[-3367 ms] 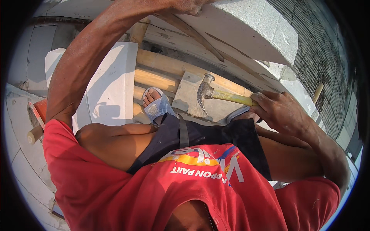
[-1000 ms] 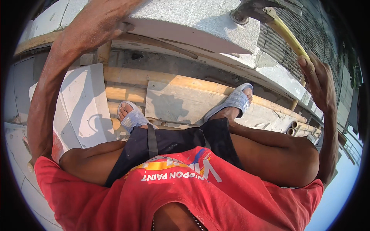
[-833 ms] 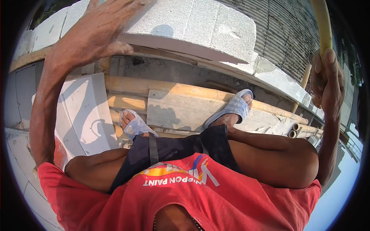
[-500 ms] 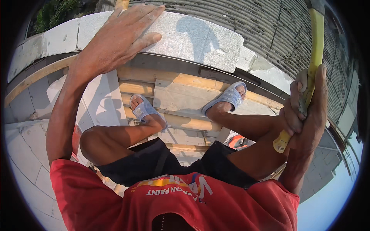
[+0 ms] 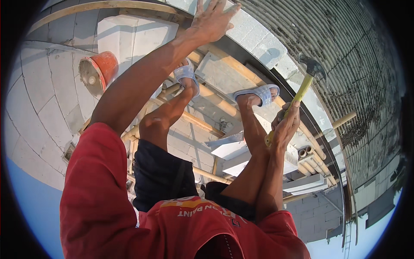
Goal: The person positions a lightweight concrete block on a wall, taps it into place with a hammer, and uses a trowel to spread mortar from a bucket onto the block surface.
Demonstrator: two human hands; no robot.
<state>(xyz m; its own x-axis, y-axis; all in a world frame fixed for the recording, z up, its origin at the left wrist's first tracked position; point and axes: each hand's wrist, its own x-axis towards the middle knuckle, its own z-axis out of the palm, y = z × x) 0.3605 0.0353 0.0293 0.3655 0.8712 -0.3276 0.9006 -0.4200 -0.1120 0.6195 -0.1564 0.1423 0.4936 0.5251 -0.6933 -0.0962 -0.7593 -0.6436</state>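
My left hand (image 5: 213, 19) rests with its fingers spread on a white, light concrete block (image 5: 254, 36) along the top of the wall. My right hand (image 5: 285, 126) is closed around the yellow handle of a claw hammer (image 5: 305, 82). The dark hammer head points up and away from me, beside the wall and apart from the blocks. A shadow falls on the end of the white block near the hammer.
My sandalled feet (image 5: 261, 93) stand on boards and bamboo poles (image 5: 222, 103) below the wall. An orange bucket (image 5: 105, 67) with grey residue is at left, near white blocks (image 5: 133, 34). Beyond the wall lies a corrugated roof (image 5: 336, 34). More bamboo (image 5: 317, 162) is at right.
The view has turned, bringing the bucket, the hammer head and more bamboo into sight. The left hand stays on the block; the right still grips the hammer, which appears lower and tilted.
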